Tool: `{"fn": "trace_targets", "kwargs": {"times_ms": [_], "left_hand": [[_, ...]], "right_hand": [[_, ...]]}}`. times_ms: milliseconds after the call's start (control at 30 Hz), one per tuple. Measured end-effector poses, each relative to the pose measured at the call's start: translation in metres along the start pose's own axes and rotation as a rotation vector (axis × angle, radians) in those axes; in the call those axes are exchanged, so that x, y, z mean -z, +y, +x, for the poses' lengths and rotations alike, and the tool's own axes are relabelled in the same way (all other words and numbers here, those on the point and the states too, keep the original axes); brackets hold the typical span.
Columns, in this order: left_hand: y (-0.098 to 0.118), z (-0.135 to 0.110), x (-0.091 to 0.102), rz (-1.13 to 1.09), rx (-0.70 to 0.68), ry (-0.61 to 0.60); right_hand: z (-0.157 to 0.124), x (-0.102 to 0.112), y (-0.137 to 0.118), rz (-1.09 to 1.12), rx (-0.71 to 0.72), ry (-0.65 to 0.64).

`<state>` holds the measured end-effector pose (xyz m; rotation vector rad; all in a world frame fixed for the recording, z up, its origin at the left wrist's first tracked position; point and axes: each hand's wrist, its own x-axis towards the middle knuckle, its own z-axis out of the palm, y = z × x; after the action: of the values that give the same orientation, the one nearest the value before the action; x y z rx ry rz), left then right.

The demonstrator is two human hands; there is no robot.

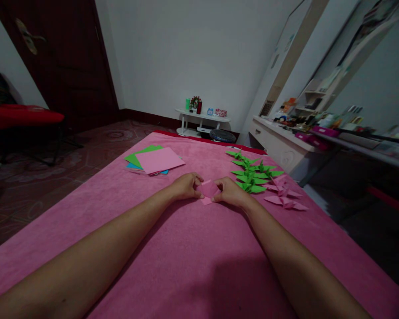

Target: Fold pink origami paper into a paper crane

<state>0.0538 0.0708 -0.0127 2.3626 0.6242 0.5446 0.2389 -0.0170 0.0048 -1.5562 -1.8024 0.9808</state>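
Observation:
A small piece of folded pink paper (208,189) is held between both hands, just above or on the pink cloth; I cannot tell which. My left hand (187,186) pinches its left edge between thumb and fingers. On the opposite edge, my right hand (230,191) grips the paper the same way. Right of the hands sit several green paper cranes (251,175) in a cluster, with a few pink paper cranes (286,203) beside them. A fanned stack of square paper sheets (161,160), pink on top with green and blue beneath, lies to the left.
The pink cloth (146,257) covers the surface under my arms. Beyond its far edge stands a low white table (202,116) with small items. A cluttered white dresser (279,137) is at the right. A red chair (23,116) and a dark door (56,62) are at the left.

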Motion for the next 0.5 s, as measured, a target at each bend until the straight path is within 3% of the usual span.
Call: {"fn": "trace_targets", "kwargs": {"times_ms": [300, 500], "left_hand": [[0.003, -0.003, 0.001, 0.037, 0.008, 0.017], [0.009, -0.005, 0.003, 0.095, -0.029, -0.012]], "right_hand": [[-0.002, 0.0, -0.003, -0.025, 0.058, -0.031], [-0.004, 0.0, -0.008, -0.185, 0.088, -0.003]]}}
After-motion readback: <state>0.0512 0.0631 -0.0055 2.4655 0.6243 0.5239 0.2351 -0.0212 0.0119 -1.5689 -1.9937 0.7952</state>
